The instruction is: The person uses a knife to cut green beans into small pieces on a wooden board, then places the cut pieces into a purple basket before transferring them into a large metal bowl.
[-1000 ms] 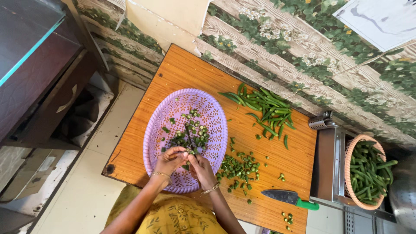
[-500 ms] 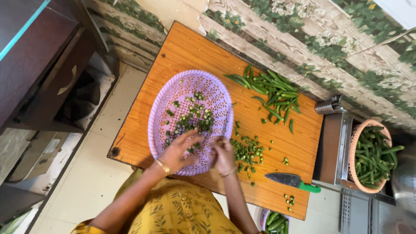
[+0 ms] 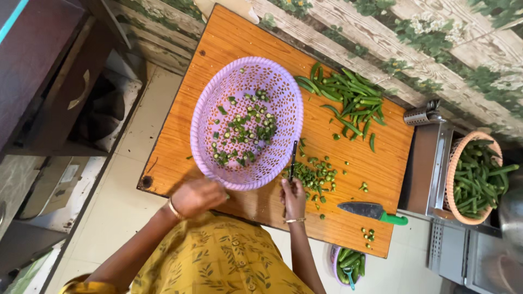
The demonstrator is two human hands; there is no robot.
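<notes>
1. Her left hand (image 3: 197, 196) grips the near rim of the purple basket (image 3: 283, 92) on the wooden board (image 3: 229, 43).
2. Her right hand (image 3: 294, 197) is clenched around a thin dark knife (image 3: 293, 159) beside the chopped okra (image 3: 316, 175).

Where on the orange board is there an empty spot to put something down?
The wooden board is bare at its far corner beyond the purple basket, and along the strip between the whole okra and the green-handled knife. It is crowded near the right hand, where chopped okra lies beside the basket.
</notes>
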